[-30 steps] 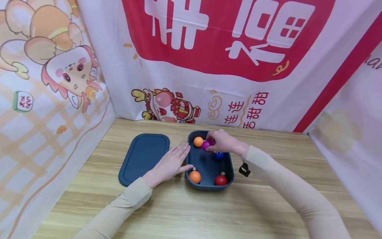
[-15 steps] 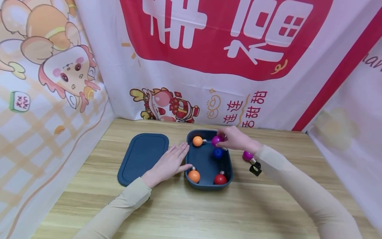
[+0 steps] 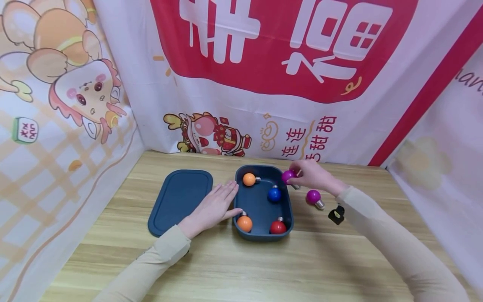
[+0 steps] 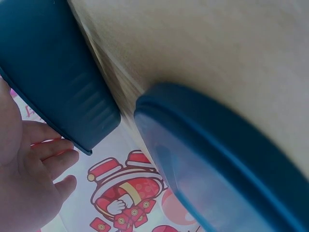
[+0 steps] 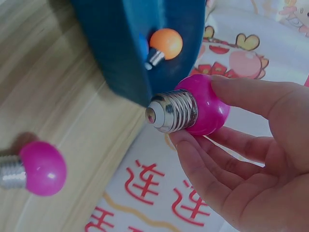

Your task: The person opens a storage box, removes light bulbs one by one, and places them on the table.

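Note:
Pinched in my right hand [image 3: 315,176] is a magenta light bulb [image 5: 205,104], its silver screw base sticking out past the fingers. It hangs at the right rim of a dark blue box [image 3: 256,205]. Inside the box lie an orange bulb [image 3: 249,179] at the back left, a blue bulb [image 3: 274,193] on the right, another orange bulb [image 3: 244,223] at the front left and a red bulb [image 3: 278,227] at the front right. My left hand [image 3: 213,207] rests with straight fingers against the box's left side.
A second magenta bulb [image 3: 313,197] lies on the wooden table [image 3: 211,268] right of the box. The flat blue lid [image 3: 181,201] lies to the left. A black wrist strap piece [image 3: 336,214] shows under the right sleeve. Printed cloth walls surround the table.
My right hand has carried the magenta bulb from inside the box rightward to its right rim. The other magenta bulb on the table has come into sight. My left hand stays at the box.

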{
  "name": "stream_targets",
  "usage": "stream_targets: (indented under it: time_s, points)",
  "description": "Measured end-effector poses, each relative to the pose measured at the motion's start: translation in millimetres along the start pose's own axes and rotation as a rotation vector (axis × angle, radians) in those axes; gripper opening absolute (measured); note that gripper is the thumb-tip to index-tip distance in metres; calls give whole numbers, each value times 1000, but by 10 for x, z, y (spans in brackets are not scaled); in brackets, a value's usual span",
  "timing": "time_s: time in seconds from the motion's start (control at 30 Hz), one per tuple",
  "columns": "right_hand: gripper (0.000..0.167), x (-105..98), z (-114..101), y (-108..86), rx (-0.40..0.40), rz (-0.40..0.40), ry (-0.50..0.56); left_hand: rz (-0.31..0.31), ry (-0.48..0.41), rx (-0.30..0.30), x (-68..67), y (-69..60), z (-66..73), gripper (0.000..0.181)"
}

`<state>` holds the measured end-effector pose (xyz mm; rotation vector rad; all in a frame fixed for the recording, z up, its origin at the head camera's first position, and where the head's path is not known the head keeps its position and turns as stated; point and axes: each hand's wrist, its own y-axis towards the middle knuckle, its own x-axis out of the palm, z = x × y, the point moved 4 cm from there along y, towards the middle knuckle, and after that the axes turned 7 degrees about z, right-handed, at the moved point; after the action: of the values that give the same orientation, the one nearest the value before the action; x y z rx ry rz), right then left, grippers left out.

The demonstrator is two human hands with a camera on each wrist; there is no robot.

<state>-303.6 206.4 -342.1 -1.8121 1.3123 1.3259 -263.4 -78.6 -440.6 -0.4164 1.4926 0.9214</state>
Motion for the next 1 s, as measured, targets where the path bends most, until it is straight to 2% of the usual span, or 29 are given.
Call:
stream_targets:
  time_s: [0.27,0.53,0.77,1.0]
  points:
    - [23,-7,275,-86,46,10,8,2,-2,6,-3,-1,1,79]
    - [30,-36,514,-205,114,6,1,6,-3,6,-7,2,3,79]
    - [36,-37,736,-291,135,4,3,11,-7,1,-20,2,0,78]
    - [37,-20,981,-380,221,-10,16,11,-7,8,-14,7,5,78]
